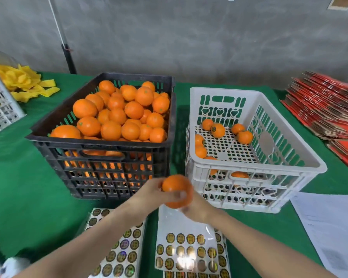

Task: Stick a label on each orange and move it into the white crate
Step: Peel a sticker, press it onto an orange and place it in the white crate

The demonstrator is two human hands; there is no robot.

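Observation:
An orange [174,186] is held in front of me, just before the gap between the two crates. My left hand [149,190] grips it from the left, and my right hand [191,207] holds it from below and the right, thumb on its front; motion blur hides any label. The black crate [100,143] on the left is heaped with oranges [119,115]. The white crate [257,169] on the right holds several oranges [217,130], some with dark round labels. Sheets of round gold labels [187,251] lie under my forearms.
A second label sheet [119,255] lies at the lower left on the green table cloth [24,187]. Yellow foam nets [26,83] are piled at the back left, flattened red cartons [325,109] are stacked at the right, and white papers [329,227] lie near the white crate.

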